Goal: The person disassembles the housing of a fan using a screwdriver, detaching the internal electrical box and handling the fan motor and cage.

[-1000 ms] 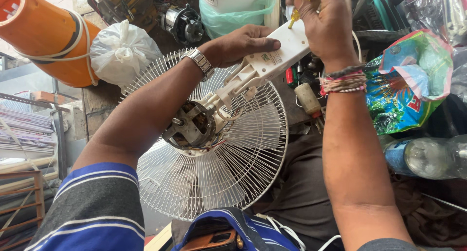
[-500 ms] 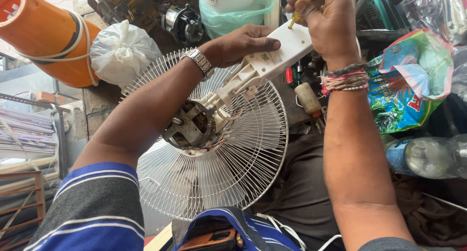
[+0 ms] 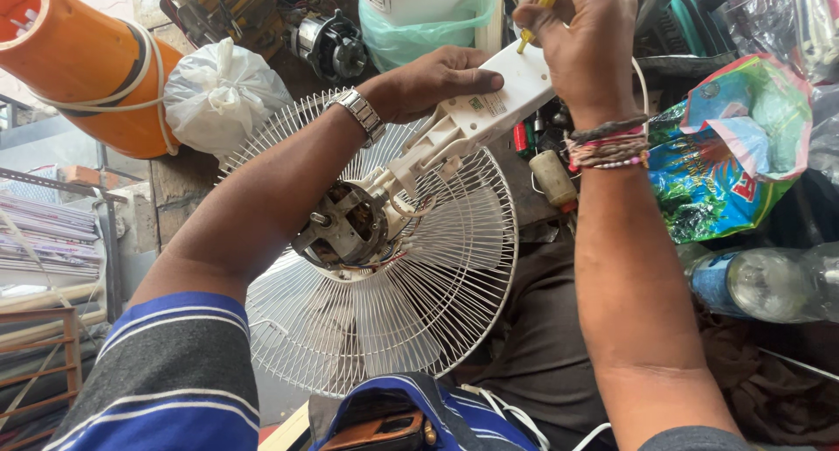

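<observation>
Head view: left hand [image 3: 437, 82] clasps the white fan neck [image 3: 489, 114] at 12 o'clock above the motor [image 3: 345, 224], right hand [image 3: 581, 40] fists a yellow screwdriver [image 3: 540, 5] tip-down on it; screw-driving appears underway, demanding steady alignment.

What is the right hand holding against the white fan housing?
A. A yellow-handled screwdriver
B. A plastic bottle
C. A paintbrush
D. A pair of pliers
A: the right hand grips a yellow-handled screwdriver with its tip on the white fan housing, which the left hand steadies.
</observation>
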